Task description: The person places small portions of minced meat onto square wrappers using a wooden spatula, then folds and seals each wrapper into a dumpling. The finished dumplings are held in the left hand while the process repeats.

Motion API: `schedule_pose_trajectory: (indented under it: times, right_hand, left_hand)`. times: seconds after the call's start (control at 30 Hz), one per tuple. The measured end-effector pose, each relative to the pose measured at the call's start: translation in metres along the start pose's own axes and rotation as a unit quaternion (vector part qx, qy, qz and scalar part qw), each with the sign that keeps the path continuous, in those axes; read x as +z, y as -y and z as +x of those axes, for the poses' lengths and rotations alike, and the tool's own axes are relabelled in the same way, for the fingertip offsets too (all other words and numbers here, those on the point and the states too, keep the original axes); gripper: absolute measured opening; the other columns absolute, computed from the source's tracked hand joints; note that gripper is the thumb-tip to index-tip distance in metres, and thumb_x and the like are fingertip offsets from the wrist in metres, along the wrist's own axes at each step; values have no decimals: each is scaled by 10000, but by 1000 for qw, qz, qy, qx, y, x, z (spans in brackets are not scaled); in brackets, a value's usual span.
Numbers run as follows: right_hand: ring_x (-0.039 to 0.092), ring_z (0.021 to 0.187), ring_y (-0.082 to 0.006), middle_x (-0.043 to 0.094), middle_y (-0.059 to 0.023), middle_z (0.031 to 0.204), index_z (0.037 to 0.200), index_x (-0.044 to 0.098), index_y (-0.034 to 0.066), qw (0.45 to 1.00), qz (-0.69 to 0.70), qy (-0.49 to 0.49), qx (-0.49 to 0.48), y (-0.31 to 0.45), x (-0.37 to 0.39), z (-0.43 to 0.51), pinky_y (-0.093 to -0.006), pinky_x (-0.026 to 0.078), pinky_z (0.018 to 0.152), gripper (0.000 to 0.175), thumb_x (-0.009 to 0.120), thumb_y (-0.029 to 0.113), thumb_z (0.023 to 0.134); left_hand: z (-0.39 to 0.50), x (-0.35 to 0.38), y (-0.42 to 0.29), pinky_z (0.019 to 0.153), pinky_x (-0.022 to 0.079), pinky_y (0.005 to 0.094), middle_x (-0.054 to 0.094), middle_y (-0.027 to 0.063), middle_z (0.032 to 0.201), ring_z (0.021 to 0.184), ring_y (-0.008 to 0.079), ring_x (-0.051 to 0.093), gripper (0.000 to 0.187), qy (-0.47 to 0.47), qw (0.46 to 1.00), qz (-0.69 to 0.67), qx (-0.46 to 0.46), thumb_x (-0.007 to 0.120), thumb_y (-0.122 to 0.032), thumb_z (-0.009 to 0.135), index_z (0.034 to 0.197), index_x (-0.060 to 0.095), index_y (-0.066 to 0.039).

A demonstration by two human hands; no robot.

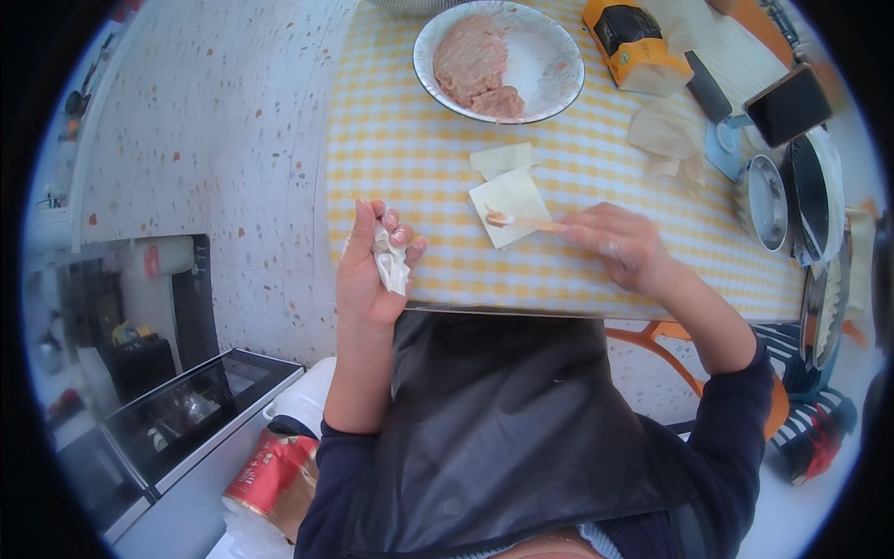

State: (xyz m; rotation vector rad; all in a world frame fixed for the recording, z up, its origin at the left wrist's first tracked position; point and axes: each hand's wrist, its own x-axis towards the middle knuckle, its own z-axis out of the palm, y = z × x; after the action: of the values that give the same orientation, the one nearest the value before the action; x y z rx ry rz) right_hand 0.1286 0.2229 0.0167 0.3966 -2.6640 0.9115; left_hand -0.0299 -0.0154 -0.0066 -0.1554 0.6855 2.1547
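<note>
My left hand (377, 262) curls around a crumpled, folded dough wrapper (392, 264) near the table's front edge. In my right hand (618, 244) is a thin wooden stick (531, 223), its tip smeared with a little ground meat. That tip lies over square dough wrappers (513, 199), seemingly stacked. Just behind them, touching or nearly so, are more pale wrappers (501, 159). Farther back stands a white enamel bowl (548, 77) with a dark rim, partly filled with ground meat (471, 59). What is inside the folded wrapper is hidden by my fingers.
A yellow-checked cloth (433, 161) covers the table. An orange and black package (632, 45) lies at the back right, with a phone on a stand (789, 105) and a metal bowl (765, 202) along the right side. An orange chair (656, 342) is under the right edge.
</note>
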Motion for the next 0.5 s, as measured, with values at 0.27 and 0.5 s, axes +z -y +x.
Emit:
schedule_pose_trajectory:
  times: [0.27,0.5]
  right_hand:
    - [530,893,-246,566,-84,992,1044,543,37,988,-132,47,-68,-1,7,-17,-330,447,754,399,509,32,646]
    - [517,957,-251,576,-76,975,1041,547,58,987,-143,69,-41,0,5,-16,-342,430,783,359,503,31,686]
  left_hand:
    - [1,5,6,742,489,311,489,19,737,690,134,497,204,27,998,-54,-12,451,-268,858,902,529,-85]
    - [-1,11,7,652,473,275,541,5,797,794,149,535,123,-73,997,1,-1,560,-126,800,922,550,-107]
